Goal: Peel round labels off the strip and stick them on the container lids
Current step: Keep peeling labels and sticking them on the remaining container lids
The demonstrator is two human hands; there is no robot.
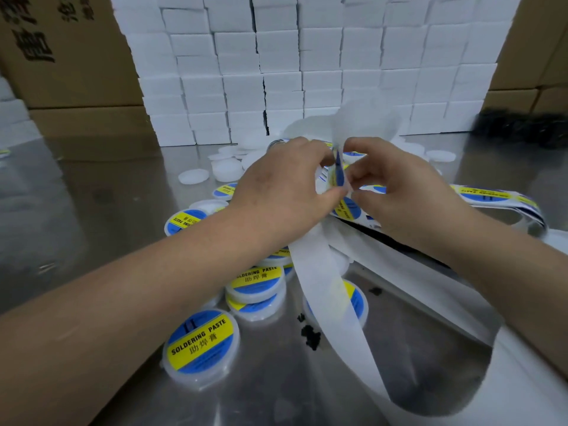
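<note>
My left hand (282, 192) and my right hand (396, 192) meet at the middle of the view, both pinching the label strip (325, 290) where a blue and yellow round label (338, 170) stands edge-on between the fingertips. The empty white backing hangs from my hands toward the front. More of the strip with labels (485, 195) runs off to the right. Several labelled containers lie on the table, one at the front left (201, 344) and a stack (256, 285) under my left wrist. Plain white lids (193, 176) lie behind my hands.
The shiny metal table (107, 210) carries a wall of stacked white boxes (307, 66) at the back. Brown cartons (61, 56) stand at the left and right. Black crumbs (310, 332) lie near the front. A dark blurred object (522, 127) sits at the far right.
</note>
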